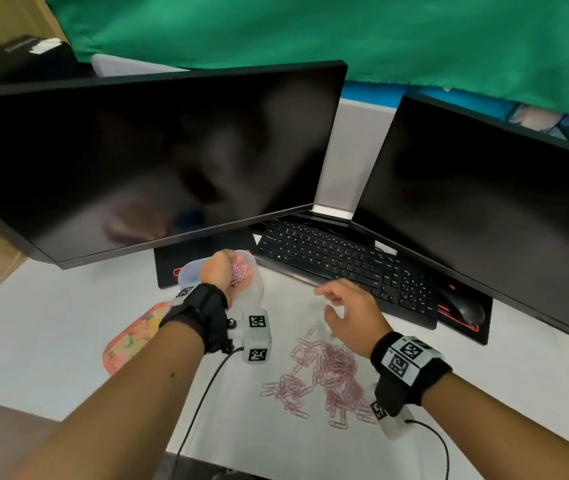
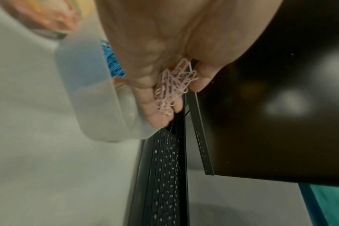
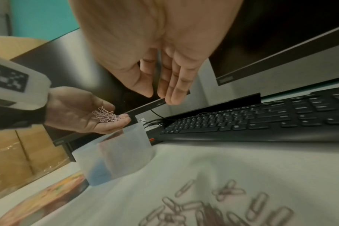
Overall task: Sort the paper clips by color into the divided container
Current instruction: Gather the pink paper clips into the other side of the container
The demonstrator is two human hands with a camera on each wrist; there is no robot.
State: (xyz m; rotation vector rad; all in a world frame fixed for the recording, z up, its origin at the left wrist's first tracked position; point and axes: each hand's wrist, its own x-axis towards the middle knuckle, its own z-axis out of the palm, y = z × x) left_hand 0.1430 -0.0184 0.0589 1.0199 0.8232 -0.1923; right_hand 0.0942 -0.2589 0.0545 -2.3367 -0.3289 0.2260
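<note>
My left hand (image 1: 222,270) hovers over the translucent divided container (image 1: 254,292), cupping a tangle of pink paper clips (image 2: 173,88) between curled fingers and thumb. The right wrist view shows that clip bunch (image 3: 105,117) lying on the left hand's fingers just above the container (image 3: 124,152). Blue clips (image 2: 112,62) fill one compartment. A loose pile of pink clips (image 1: 331,375) lies on the white table, partly under my right wrist. My right hand (image 1: 328,301) floats above the pile's far edge with relaxed, straight fingers (image 3: 174,85) and holds nothing.
A black keyboard (image 1: 345,265) and mouse (image 1: 463,310) lie to the right, behind the hands. Two dark monitors (image 1: 158,161) stand close behind the container. A floral-patterned flat object (image 1: 130,337) lies left of my left wrist. Wrist cables trail toward the table's near edge.
</note>
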